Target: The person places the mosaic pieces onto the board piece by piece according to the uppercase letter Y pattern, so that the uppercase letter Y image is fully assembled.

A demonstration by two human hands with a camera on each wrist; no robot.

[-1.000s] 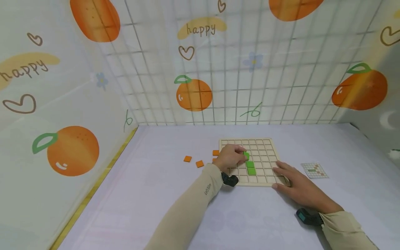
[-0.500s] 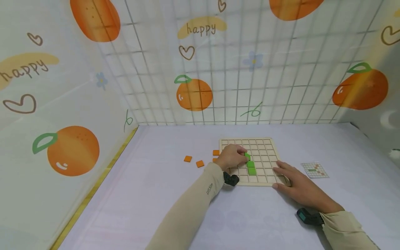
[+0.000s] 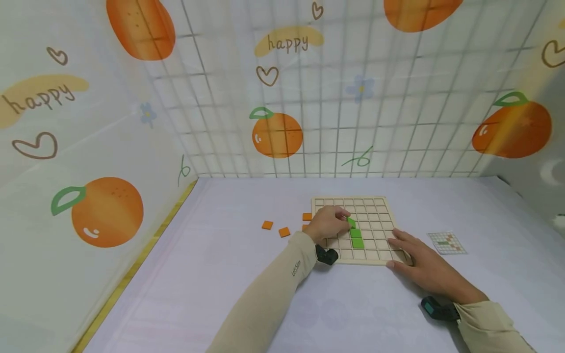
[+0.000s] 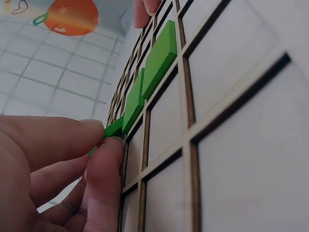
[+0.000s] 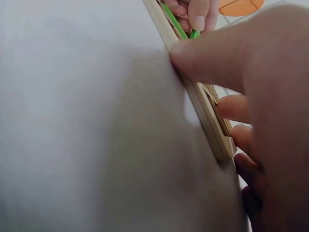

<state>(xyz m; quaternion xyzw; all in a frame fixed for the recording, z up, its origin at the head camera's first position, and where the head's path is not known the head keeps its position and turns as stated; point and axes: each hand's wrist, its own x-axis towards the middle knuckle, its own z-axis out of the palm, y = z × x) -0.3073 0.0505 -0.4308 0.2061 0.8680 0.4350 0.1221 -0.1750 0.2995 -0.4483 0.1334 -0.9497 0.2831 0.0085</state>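
My left hand (image 3: 327,223) pinches a small green square tile (image 4: 114,127) between thumb and fingertip, over a wooden grid board (image 3: 376,238). That tile is tilted, one edge down at the grid, close beside two green tiles lying flat in cells: the middle one (image 3: 355,233) and the nearest one (image 3: 357,243). Part of the pinched tile is hidden by the fingers. My right hand (image 3: 430,268) rests on the board's near right corner, fingers spread. In the right wrist view its thumb (image 5: 207,60) touches the board's wooden edge (image 5: 205,121).
Left of the board lie several orange tiles, among them a loose orange tile (image 3: 267,225) and one near the board (image 3: 306,216). A small printed grid card (image 3: 447,242) lies to the right on the white tabletop (image 3: 247,274). A patterned cloth wall (image 3: 220,122) stands behind.
My left hand has shifted very slightly right with the green tile, which has tipped over more toward the grid. The right hand stays on the board; the head view shifted a little.
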